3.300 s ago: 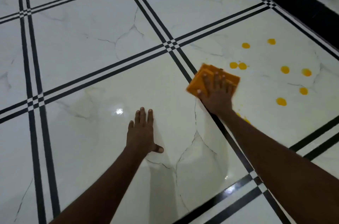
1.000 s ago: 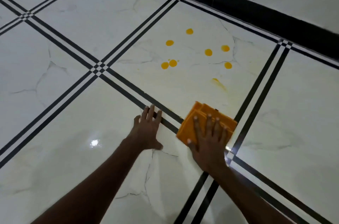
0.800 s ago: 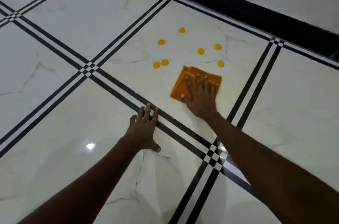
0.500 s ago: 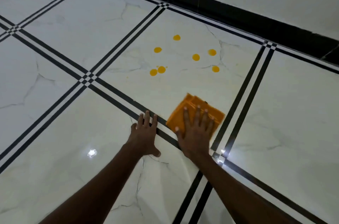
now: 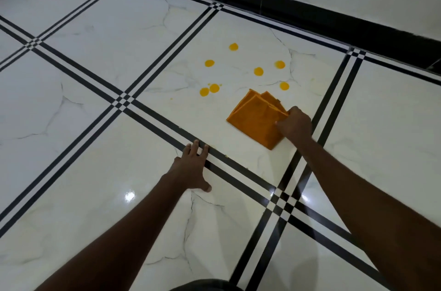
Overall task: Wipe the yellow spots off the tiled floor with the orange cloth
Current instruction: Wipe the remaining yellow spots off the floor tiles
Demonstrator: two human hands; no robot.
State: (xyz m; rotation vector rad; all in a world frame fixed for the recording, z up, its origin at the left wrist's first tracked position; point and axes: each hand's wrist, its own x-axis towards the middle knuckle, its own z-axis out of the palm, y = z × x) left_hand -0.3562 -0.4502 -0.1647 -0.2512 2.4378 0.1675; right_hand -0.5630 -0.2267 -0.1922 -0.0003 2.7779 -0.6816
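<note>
While my left hand (image 5: 192, 166) lay flat, fingers straight, on the tiled floor (image 5: 95, 90) across a black stripe, my right hand's (image 5: 295, 123) grip was curled on the right edge of the folded orange cloth (image 5: 255, 119). Cloth lay flat, just near of seven yellow spots (image 5: 258, 71).

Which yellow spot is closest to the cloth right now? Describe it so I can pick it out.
Find the white tile against the black skirting, where the orange cloth lies. Just beyond the cloth's far right corner sits one yellow spot. It stands alone and is nearer the cloth than any other spot.
</note>
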